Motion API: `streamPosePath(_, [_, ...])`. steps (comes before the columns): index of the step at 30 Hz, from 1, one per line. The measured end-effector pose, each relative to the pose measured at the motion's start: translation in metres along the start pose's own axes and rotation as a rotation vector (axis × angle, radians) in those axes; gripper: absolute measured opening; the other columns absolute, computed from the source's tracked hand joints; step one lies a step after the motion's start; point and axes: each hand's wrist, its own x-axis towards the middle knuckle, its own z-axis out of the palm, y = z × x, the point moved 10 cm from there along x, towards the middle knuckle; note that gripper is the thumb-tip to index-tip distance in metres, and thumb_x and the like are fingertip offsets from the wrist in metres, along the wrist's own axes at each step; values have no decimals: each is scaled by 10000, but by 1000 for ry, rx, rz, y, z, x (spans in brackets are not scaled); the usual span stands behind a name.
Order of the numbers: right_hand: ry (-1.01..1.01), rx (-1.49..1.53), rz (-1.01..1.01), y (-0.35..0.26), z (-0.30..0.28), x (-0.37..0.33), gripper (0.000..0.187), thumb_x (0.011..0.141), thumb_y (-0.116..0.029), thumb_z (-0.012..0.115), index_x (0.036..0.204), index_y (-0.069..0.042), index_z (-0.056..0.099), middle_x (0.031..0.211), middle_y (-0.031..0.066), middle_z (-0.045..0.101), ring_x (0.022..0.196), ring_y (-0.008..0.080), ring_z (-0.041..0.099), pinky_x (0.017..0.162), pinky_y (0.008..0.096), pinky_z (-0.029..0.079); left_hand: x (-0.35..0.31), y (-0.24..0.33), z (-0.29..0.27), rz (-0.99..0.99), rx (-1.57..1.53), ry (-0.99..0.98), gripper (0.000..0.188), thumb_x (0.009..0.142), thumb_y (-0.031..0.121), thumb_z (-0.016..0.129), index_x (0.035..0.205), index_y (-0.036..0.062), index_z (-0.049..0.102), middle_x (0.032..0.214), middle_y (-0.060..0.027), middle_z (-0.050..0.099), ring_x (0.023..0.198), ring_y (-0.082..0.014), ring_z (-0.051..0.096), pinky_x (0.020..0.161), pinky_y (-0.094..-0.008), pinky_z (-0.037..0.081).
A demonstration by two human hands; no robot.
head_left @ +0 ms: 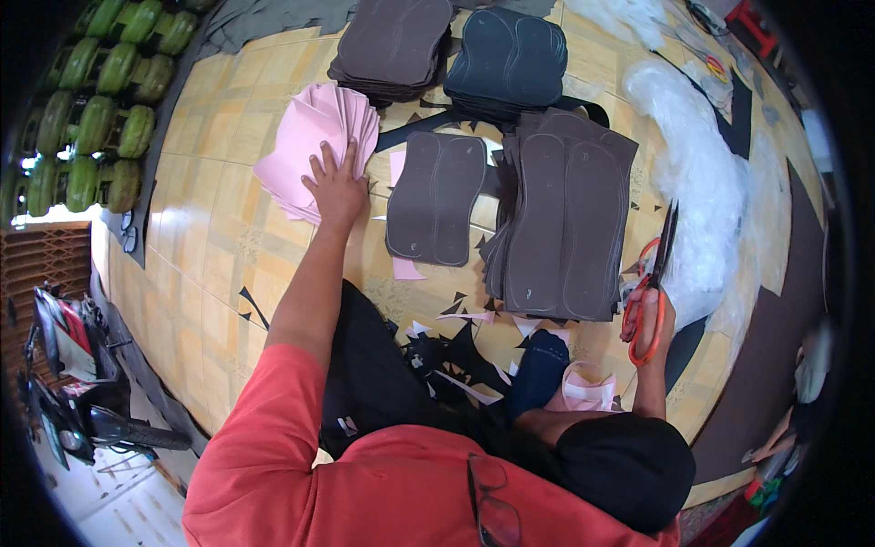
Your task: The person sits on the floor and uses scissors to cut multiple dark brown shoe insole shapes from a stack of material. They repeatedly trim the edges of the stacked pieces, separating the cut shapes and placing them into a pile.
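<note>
My left hand [337, 190] lies with fingers spread on a fanned stack of pink sheets [305, 141] at the left. In my right hand [653, 321] is a pair of scissors [663, 264] with orange handles; the dark blades point away from me. Between my hands rests a small dark brown piece [436, 198] with curved chalk-like outlines. Right of it stands a tall, uneven stack of larger brown sheets [567, 219] marked with similar curved lines.
Farther off are a brown stack [392, 46] and a black stack [507, 59]. Crumpled clear plastic [688, 191] lies at the right. Dark and pink offcuts [460, 360] litter the tiled floor [210, 264] by my legs. A motorbike [87, 383] stands at the left.
</note>
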Motion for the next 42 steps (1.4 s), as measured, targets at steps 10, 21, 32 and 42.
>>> streamPosePath(10, [67,-21,96,10,6,3,334,954,-358,550,954,-24,553,682,26,515,477,98,485,429,243,406,-73,145,-80,121,-893,-354,458,798,351,756,972,-18,549,1047,-194,549,959,-302,560,828,-379,446])
streamPosePath(21, [129,253,56,13,-15,-10,359,938,-391,601,874,-51,503,628,14,476,469,84,484,409,236,412,-145,301,-179,512,-461,-77,612,652,509,810,876,7,539,817,-143,594,789,-340,610,713,-399,454])
streamPosePath(32, [167,320,55,13,-26,-12,395,931,-423,604,871,-45,506,619,11,479,458,87,488,411,241,424,-142,317,-129,245,-1020,-657,519,754,171,783,1142,-74,540,933,-161,665,859,-206,654,747,-314,513])
streamPosePath(42, [103,95,-190,-20,-15,-25,445,996,-405,446,1063,28,523,717,28,506,607,92,502,556,244,443,-115,329,-213,21,-2113,-482,343,884,34,655,1188,30,497,1057,-72,634,918,-151,634,767,-273,537])
